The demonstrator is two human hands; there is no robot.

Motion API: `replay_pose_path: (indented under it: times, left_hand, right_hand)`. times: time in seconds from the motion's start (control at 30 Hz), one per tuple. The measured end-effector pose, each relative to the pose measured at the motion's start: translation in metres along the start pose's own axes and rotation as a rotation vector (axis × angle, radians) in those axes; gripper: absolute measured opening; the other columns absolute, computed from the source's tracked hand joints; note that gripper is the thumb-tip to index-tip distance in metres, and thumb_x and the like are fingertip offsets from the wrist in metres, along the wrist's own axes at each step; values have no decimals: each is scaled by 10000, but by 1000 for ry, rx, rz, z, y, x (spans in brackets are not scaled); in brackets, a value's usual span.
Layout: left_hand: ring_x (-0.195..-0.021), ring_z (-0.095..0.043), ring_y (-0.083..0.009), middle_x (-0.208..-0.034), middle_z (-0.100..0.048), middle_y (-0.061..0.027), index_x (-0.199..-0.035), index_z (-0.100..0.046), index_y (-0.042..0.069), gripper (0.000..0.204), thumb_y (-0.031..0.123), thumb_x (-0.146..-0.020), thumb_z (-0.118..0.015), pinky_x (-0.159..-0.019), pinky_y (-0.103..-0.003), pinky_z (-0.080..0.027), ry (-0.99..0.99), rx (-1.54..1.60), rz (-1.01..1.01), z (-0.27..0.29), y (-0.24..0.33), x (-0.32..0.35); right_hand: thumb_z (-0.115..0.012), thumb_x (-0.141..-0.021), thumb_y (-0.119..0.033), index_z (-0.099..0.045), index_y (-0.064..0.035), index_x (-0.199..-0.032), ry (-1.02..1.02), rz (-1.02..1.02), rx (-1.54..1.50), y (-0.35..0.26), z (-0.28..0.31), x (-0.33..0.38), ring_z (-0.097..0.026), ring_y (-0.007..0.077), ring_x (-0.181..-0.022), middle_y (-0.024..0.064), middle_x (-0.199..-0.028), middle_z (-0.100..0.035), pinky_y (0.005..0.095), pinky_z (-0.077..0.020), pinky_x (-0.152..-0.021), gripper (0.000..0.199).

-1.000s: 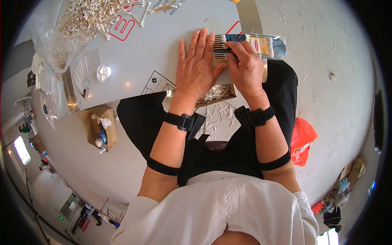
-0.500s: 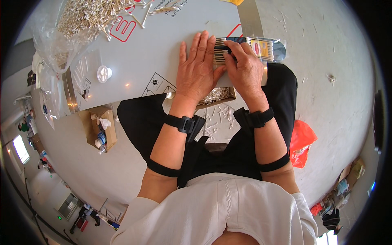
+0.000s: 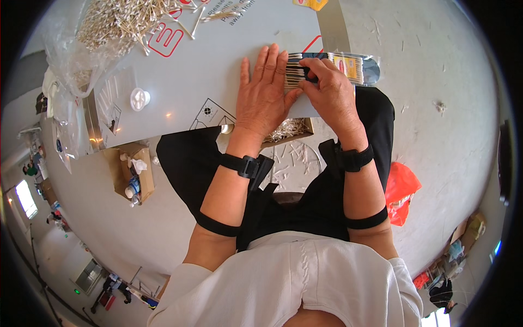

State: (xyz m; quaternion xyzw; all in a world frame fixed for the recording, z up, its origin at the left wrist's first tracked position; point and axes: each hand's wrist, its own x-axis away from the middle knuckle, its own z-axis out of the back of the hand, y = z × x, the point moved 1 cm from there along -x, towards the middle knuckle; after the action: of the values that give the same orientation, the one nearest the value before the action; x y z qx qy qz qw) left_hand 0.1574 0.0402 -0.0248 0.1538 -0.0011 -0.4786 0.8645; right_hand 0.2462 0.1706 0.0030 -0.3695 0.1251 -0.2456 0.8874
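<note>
While the left hand [image 3: 265,92] is laid flat and open on the grey board [image 3: 218,71], a row of cotton swabs [image 3: 294,71] is being pushed into a clear packet [image 3: 357,68]. The row is touched by the left fingertips on its near side. The right hand [image 3: 329,92] is curled over the swabs, and they are pinched between its thumb and fingers just where the packet's open mouth is.

Very little has been changed since a second ago. The left hand has been kept flat in the same spot. The right hand has been kept closed on the swabs, and only its fingers have been shifted a bit along the row. The packet has been kept at the far right edge of the board, partly past it, with its far end sticking out beyond the right hand. The swabs look a little more tucked under the right fingers than before, but this cannot be told for sure.

So the filling seems to be only partly done: white tips are still seen outside the packet.

A big loose pile of swabs [image 3: 117,22] is left at the far left of the board, well apart from the hands. A small white cap [image 3: 139,98] is lying near the board's left edge. A box of swabs [image 3: 287,131] is seen below the board, near the knees.
</note>
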Motion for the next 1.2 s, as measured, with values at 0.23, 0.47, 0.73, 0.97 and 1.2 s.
replay_pose_path:
  times: [0.23, 0.47, 0.73, 0.97, 1.2]
  left_hand:
    - [-1465, -262, -266, -1559, -324, -136, -1469, -374, 37, 716, 472, -930, -558, -1185, -542, -149, -3, 43, -3, 1, -1, 2]
    - [-1464, -262, -267, -1556, -327, -142, -1470, -368, 27, 738, 424, -895, -604, -1186, -537, -138, -28, 55, 5, 4, 0, 4]
    - [-1461, -268, -290, -1511, -385, -160, -1420, -415, 7, 689, 374, -881, -638, -1180, -552, -149, 9, 141, 8, 1, -3, 3]
    - [-1460, -273, -278, -1542, -348, -157, -1444, -395, 26, 740, 449, -882, -622, -1188, -537, -137, 19, 153, 16, 2, -1, 1]
    - [-1471, -242, -266, -1563, -309, -155, -1432, -416, 1, 739, 476, -893, -590, -1196, -531, -120, -17, 99, 6, 3, -2, 2]
  right_hand:
    - [-636, -823, -151, -663, -43, -926, -71, 69, 166, -1, 3, -26, -651, 385, -820, 163, -892, -664, 470, -526, -709, 152]
    - [-635, -828, -153, -662, -55, -867, 17, 241, 47, -25, -28, -114, -649, 369, -821, 144, -848, -666, 458, -521, -705, 110]
    - [-674, -830, -129, -625, -65, -903, 52, 375, 133, -35, -71, -154, -639, 320, -803, 94, -881, -624, 405, -510, -690, 109]
    - [-635, -840, -110, -610, -64, -878, -37, 431, 197, -23, -76, -168, -625, 353, -836, 103, -884, -621, 429, -509, -733, 65]
    - [-616, -827, -76, -652, -50, -912, -30, 411, 50, -18, -68, -167, -650, 316, -834, 114, -917, -670, 381, -524, -740, 95]
